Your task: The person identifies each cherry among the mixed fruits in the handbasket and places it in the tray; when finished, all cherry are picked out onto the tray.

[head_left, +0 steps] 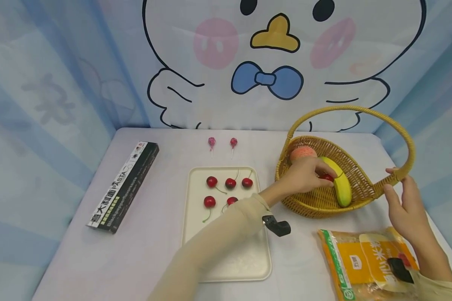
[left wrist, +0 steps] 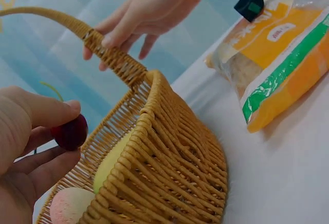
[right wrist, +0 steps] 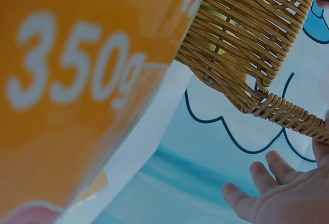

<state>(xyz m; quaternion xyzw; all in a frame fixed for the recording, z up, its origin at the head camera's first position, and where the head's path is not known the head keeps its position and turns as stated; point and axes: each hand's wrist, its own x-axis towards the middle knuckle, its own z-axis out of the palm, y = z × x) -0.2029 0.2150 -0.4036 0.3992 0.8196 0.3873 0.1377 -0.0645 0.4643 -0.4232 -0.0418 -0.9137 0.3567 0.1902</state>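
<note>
My left hand (head_left: 305, 173) is over the wicker basket (head_left: 316, 212), pinching a dark red cherry (left wrist: 71, 133) between thumb and fingers; its green stem points up in the left wrist view. Inside the basket lie a yellow banana (head_left: 342, 190) and a pinkish peach (head_left: 303, 153). My right hand (head_left: 408, 207) holds the basket's handle (head_left: 395, 175) low on the right side, thumb in front and a finger behind. Its other fingers (right wrist: 262, 179) spread away from the handle. More cherries (head_left: 212, 182) with stems lie on a cream tray (head_left: 226, 274), partly hidden by my left sleeve.
An orange food bag (head_left: 361, 261) lies below my right wrist. At the left lies a long black-and-white pasta box (head_left: 124, 188). Two pink lollipops (head_left: 234, 142) sit behind the tray. Printed curtains (head_left: 263, 108) stand around the white table (head_left: 143, 259).
</note>
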